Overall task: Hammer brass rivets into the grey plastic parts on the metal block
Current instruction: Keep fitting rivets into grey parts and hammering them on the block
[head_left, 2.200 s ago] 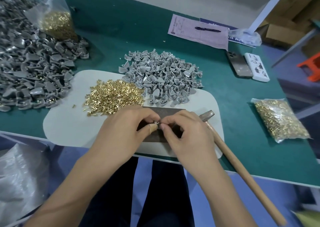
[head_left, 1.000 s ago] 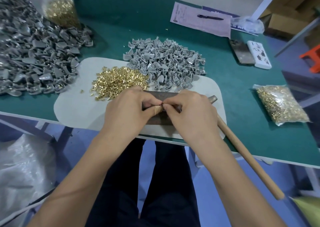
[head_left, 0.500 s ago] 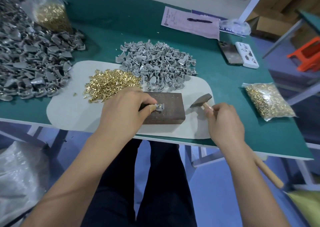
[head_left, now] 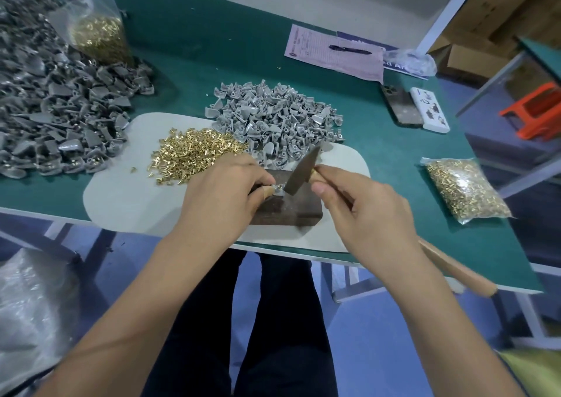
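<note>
Presently, the left hand (head_left: 221, 196) pinches a small grey plastic part (head_left: 278, 189) between thumb and fingertip, holding it down on top of the dark metal block (head_left: 288, 207). The right hand (head_left: 368, 214) has its grip closed around the wooden handle of the hammer (head_left: 302, 170), close to the head; the lower end of the head sits just beside or on the part, and which of the two cannot be told. A rivet in the part is too small to make out. The block rests on a pale mat (head_left: 121, 196) at the front edge of the green bench (head_left: 212, 32). A loose heap of brass rivets (head_left: 194, 153) lies on the mat to the left of the block, and a pile of grey parts (head_left: 273, 117) lies behind it, partly on the mat. A larger pile of grey pieces (head_left: 54, 111) occupies the far left of the bench, with a bag of rivets (head_left: 97, 32) standing in it. Another rivet bag (head_left: 464, 187) lies flat to the right, well apart from the block.
</note>
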